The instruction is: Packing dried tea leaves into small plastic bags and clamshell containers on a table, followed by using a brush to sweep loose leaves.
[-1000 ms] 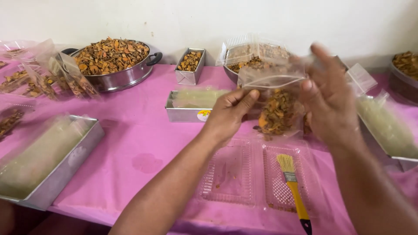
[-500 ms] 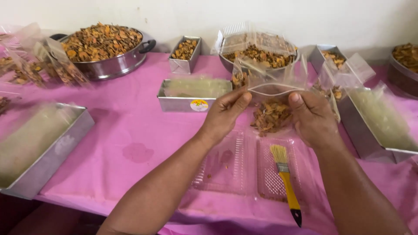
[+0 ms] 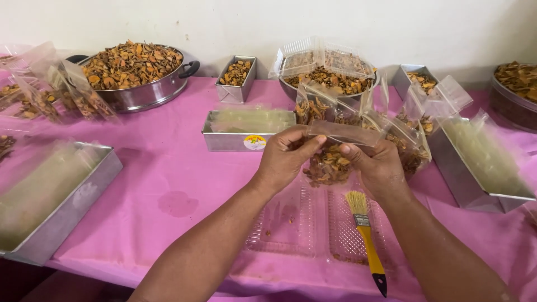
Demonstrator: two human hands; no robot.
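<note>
Both hands meet at the centre of my view: left hand (image 3: 288, 159) and right hand (image 3: 377, 165) each pinch the top edge of a clear plastic pouch (image 3: 335, 154), fingers closed narrow on the strip, thumbs on the near side. I see the pouch hanging between them above the table, filled with orange-brown dried pieces that bulge at its lower half.

Directly below the hands, at 6 o'clock, an open clear clamshell tray (image 3: 291, 223) lies flat on the pink tablecloth (image 3: 168, 179), and a yellow-handled brush (image 3: 366, 235) rests across its right half, bristles toward the hands. At 12 o'clock I read a metal bowl (image 3: 335, 84) of the same dried pieces with clear packaging over it. At 11 o'clock sits a shallow metal tin (image 3: 246, 131) holding clear bags, and beyond it a small rectangular tin (image 3: 238, 78) of the dried pieces. At 10 o'clock a large steel pot (image 3: 137, 75) is heaped with them, with filled pouches (image 3: 61, 92) propped to its left. At 9 o'clock a long metal tray (image 3: 53, 198) sits near the table edge; at 3 o'clock a similar deep tin (image 3: 481, 165) holds clear bags.
</note>
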